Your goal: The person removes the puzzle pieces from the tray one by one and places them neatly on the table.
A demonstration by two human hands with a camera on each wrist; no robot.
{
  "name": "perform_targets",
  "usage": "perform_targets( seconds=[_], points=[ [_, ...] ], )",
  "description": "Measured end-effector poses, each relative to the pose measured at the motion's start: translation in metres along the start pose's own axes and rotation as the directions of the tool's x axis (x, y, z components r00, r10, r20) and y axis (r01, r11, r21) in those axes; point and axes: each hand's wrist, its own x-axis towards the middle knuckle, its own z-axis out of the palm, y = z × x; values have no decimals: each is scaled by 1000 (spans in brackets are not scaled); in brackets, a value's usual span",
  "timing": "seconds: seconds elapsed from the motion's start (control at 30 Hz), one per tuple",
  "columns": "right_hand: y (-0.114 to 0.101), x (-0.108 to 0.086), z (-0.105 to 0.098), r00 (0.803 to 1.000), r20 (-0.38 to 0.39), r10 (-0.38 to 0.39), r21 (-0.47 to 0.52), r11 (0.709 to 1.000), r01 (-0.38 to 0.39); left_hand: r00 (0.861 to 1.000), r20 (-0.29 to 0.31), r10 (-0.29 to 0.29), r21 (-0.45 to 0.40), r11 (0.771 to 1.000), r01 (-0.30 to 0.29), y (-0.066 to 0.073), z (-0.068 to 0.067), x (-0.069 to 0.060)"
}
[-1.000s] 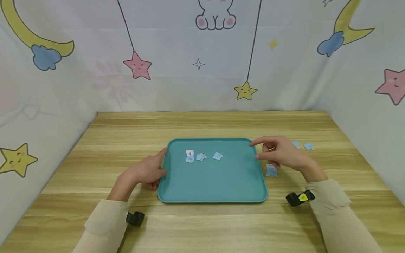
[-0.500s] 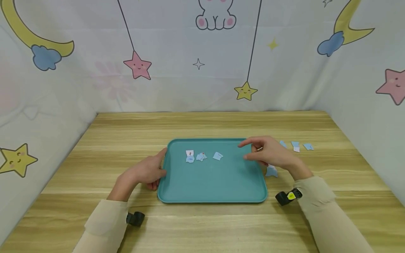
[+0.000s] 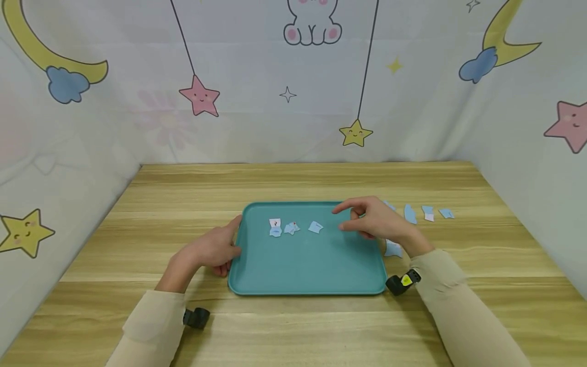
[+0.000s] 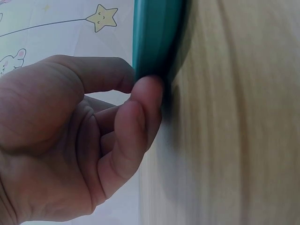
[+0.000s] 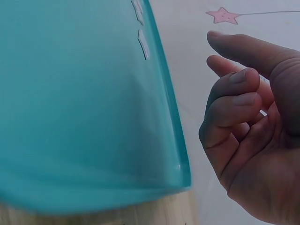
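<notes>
My left hand (image 3: 208, 250) holds the left edge of a teal tray (image 3: 302, 275), thumb and fingers at its rim; the left wrist view shows the fingertips (image 4: 147, 91) against the tray's side. Over the tray's right part is my right hand (image 3: 373, 221), index finger and thumb apart, other fingers curled, nothing between them. Small flat light-blue pieces with irregular edges, like puzzle pieces, lie on the tray: a joined pair (image 3: 275, 228), a small cluster (image 3: 292, 228) beside it, and a single piece (image 3: 315, 227) nearest my right hand.
Several more light-blue pieces lie on the wooden table (image 3: 302, 331) right of the tray, among them one (image 3: 393, 248) by its right edge and others (image 3: 410, 214) farther back. A printed cloth (image 3: 257, 127) surrounds the table.
My right hand has moved left from the tray's right rim to above the tray, uncovering pieces on the table behind it. The left hand and tray stay put.
</notes>
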Motion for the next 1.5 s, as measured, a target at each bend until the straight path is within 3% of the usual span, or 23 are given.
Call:
perform_targets(
  seconds=[0.37,0.6,1.03,1.5],
  points=[
    [-1,19,12,1000,0,10,-60,998,-10,1000,-4,8,1,1000,-8,0,-1,0],
    [0,26,18,999,30,17,-47,999,-15,1000,-4,16,-9,1000,-16,0,1,0],
    [-1,39,26,997,31,71,-90,994,-68,1000,-4,20,-10,1000,-20,0,1,0],
    [-2,50,33,992,45,121,-65,991,-118,1000,-4,19,-12,1000,-19,-2,0,1]
  ],
)
